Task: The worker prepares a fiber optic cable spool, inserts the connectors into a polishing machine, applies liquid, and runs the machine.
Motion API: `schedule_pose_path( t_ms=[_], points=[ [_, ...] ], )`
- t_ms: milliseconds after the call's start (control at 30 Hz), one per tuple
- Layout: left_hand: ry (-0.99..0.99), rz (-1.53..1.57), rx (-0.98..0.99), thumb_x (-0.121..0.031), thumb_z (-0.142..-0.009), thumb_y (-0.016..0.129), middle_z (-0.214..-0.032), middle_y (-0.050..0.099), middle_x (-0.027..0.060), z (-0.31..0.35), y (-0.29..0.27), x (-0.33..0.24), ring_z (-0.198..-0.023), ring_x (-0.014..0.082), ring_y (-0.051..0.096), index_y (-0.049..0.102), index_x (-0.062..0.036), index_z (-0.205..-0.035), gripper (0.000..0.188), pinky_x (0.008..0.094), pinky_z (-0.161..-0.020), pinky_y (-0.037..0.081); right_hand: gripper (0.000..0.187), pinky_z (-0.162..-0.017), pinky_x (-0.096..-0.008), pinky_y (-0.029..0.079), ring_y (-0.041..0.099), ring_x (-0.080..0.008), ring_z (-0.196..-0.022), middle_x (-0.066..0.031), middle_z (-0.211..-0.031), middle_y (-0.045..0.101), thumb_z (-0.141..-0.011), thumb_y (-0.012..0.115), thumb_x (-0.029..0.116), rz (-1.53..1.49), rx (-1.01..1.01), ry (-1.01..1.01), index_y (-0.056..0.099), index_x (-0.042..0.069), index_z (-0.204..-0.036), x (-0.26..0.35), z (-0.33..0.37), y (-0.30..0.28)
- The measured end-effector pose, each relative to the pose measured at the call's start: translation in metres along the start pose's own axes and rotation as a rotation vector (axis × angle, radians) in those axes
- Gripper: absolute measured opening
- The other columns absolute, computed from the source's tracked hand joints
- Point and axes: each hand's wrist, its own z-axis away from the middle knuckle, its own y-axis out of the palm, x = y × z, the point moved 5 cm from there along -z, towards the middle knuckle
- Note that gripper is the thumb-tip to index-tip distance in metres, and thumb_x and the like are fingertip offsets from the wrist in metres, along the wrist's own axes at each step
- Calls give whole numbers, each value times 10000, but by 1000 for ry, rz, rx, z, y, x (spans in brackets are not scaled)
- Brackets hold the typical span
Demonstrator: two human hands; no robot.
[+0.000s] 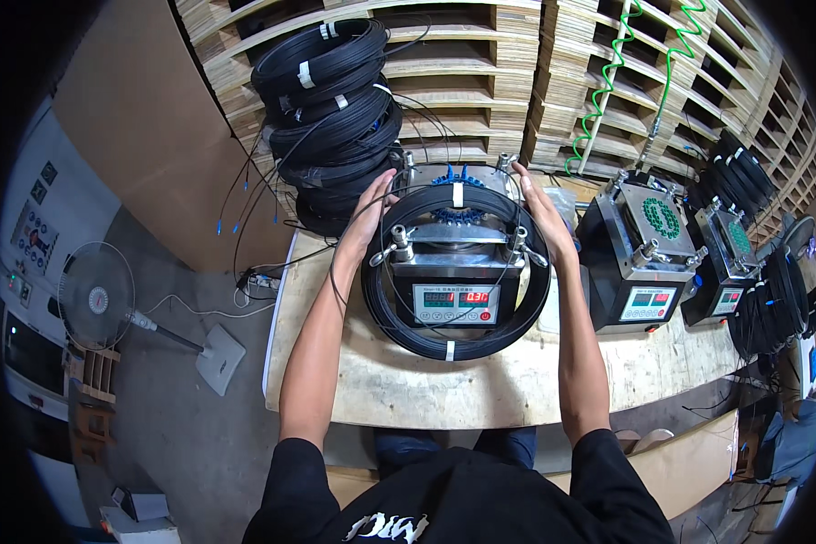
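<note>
Black cable coil (535,295): left hand (368,218) at ten o'clock, right hand (547,218) at two, whether clamped I cannot tell

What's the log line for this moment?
Left hand: at left of black cable coil | right hand: at coil's right | machine display: lit, seen through coil

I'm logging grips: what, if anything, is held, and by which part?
The black cable coil, between the left hand and right hand, at its upper sides.

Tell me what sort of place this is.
Likely a factory or workshop handling cable: stacked black cable coils, benchtop machines with lit displays, and wooden pallets piled behind the workbench suggest it.
</note>
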Motion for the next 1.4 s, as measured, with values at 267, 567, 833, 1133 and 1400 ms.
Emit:
schedule_pose_path(
  t_ms=[267, 567, 833, 1133, 1400],
  points=[
    [3, -24, 7, -513, -1038, 484, -917, 563, -12, -4, -6, 4, -787, 57, 513, 526, -146, -1449, 554, 201, -729, 432, 620, -913, -317, 493, 615, -197, -1087, -145, -1438, 541, -1031, 494, 509, -222, -8, 186, 404, 151, -1529, -23, -13, -1],
    [-83, 36, 88, -511, -1039, 480, -785, 591, -32, -6, 0, 6, -687, 37, 522, 550, -35, -1404, 604, 186, -631, 394, 560, -390, -269, 258, 386, -92, -410, 6, -561, 479, -870, 691, 610, 42, -126, 449, 596, 64, -795, -56, -119, -38],
    [-96, 75, 90, -509, -1043, 464, -848, 591, -16, -5, 0, 6, -781, 62, 581, 565, -65, -1402, 579, 189, -709, 443, 367, -424, -234, 217, 267, -55, -480, 79, -595, 334, -978, 676, 308, -524, 186, 494, 469, 159, -713, -87, -141, -33],
    [-108, -14, 18, -479, -1040, 487, -1166, 605, 19, -1, -25, 9, -963, 100, 576, 517, -117, -1454, 551, 248, -874, 465, 327, -583, -257, 384, 428, -86, -628, 34, -706, 476, -971, 684, 279, -952, -156, 211, 578, 31, -1154, -52, -100, 1],
    [-67, 45, 90, -453, -1045, 491, -1381, 547, 17, -13, 5, 14, -1127, 138, 545, 492, -106, -1472, 550, 310, -1012, 450, 280, -579, -235, 430, 532, -110, -641, -34, -762, 578, -930, 728, 188, -635, -134, 149, 581, 6, -1084, -97, -128, -34]
  ],
)
